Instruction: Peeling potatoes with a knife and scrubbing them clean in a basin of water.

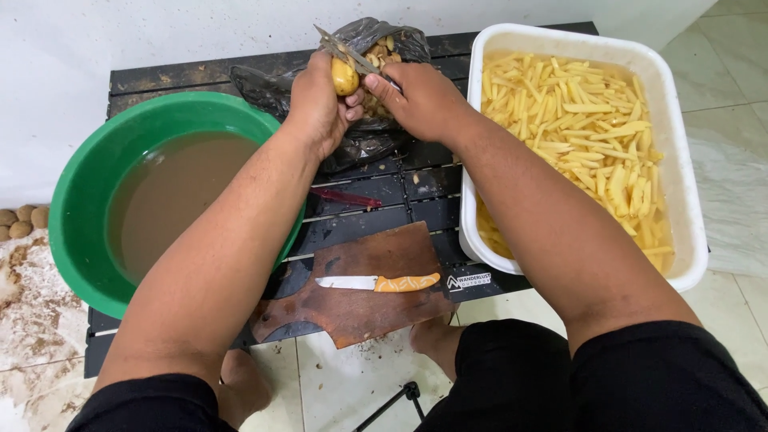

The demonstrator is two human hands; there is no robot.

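Observation:
My left hand grips a small yellow potato over a black plastic bag that holds peelings. My right hand holds a peeler or thin blade whose metal end lies across the top of the potato. Both hands are at the far middle of a low black slatted table. A brown cutting board lies at the table's near edge with an orange-handled knife on it.
A green basin of murky brown water stands at the left. A white tub full of cut potato sticks in water stands at the right. A dark red tool lies on the slats. Unpeeled potatoes sit on the floor far left.

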